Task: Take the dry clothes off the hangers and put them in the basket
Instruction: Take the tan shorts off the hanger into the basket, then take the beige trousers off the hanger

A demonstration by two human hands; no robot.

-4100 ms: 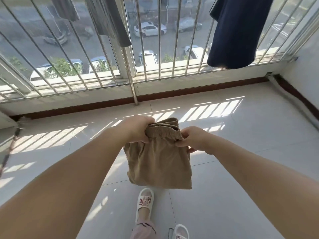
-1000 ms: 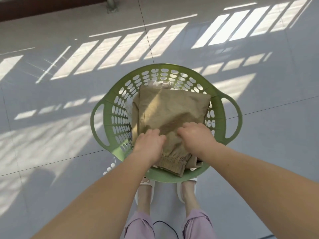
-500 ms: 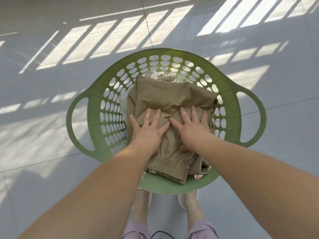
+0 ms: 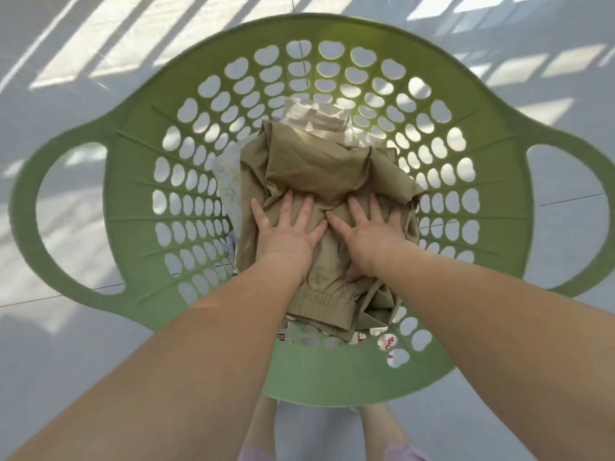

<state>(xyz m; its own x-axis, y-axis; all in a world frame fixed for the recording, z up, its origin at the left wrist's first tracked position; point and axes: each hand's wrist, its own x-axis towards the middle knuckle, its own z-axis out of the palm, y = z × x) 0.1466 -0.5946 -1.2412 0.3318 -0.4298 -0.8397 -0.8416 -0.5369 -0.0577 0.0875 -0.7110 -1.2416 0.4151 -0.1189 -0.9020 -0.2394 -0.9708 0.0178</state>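
- The left hand (image 4: pixel 289 232) lies flat on the folded khaki cloth trousers (image 4: pixel 319 181), fingers straight and spread; its grip is released, the palm only pressing down on the cloth.
- The right hand (image 4: pixel 367 232) lies just beside it on the same trousers, fingers likewise straight and fanned, grip released, thumb tip nearly touching the left thumb.
- Two hands, two bare forearms, both reaching in from the near side of the basket.
- The one pair of khaki trousers sits in the middle of the round green plastic laundry basket (image 4: pixel 139 134), on top of the pile, its gathered elastic cuff (image 4: pixel 321 302) toward the basket's near wall.
- Under the trousers, toward the basket's far wall, one pale cream crumpled garment (image 4: pixel 317 116) sticks out.
- At the trousers' left edge a thin white fabric piece with faint print (image 4: pixel 229 184) shows, and below it a small bit of light blue cloth; how many garments lie beneath cannot be told.
- The basket has two loop handles, one on its left side (image 4: pixel 25 207) and one on its right side (image 4: pixel 599 207), and walls pierced with many bean-shaped holes.
- The basket stands on a pale grey tiled floor (image 4: pixel 50 344), with barred sunlight patches beyond its far rim.
- Through the near-wall holes, parts of white slippers with red print (image 4: pixel 387 342) show; below the near rim, two bare ankles and two pink trouser hems.
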